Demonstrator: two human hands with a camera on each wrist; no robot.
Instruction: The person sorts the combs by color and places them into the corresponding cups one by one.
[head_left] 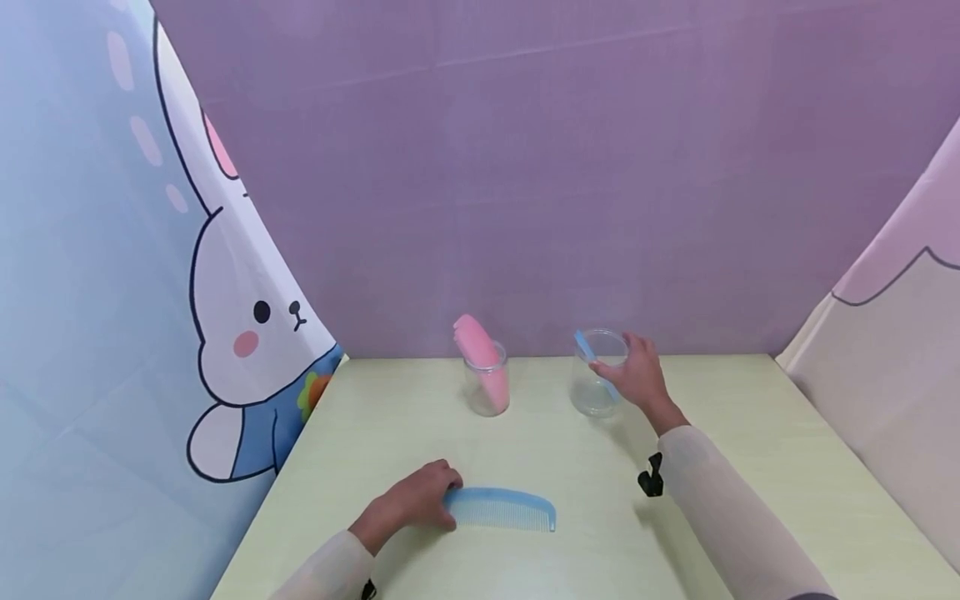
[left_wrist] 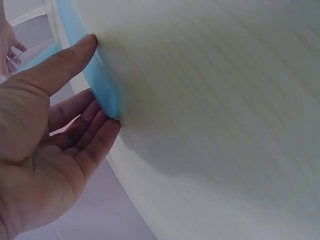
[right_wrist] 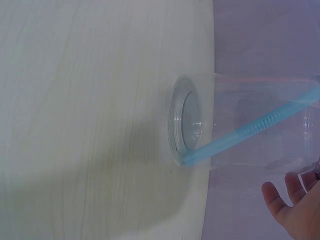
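Observation:
On the table lies a light blue comb [head_left: 504, 507], its teeth facing the near edge. My left hand [head_left: 420, 497] grips its left end; in the left wrist view, the thumb [left_wrist: 82, 47] lies at one edge of the comb [left_wrist: 102, 85] and fingertips at the other. A clear plastic cup [head_left: 592, 398] stands upright at the back, with a slim blue comb [right_wrist: 250, 129] leaning inside it. My right hand [head_left: 639, 372] holds this cup near its rim, thumb in front and fingers at the far side. Part of that hand is cut off in the right wrist view.
Left of the held cup stands a smaller clear cup [head_left: 480, 402] with a pink comb-like piece [head_left: 476, 342] tilted in it. The pale wooden table [head_left: 405, 400] ends at a purple cloth backdrop [head_left: 555, 183]. Printed cloths hang on both sides.

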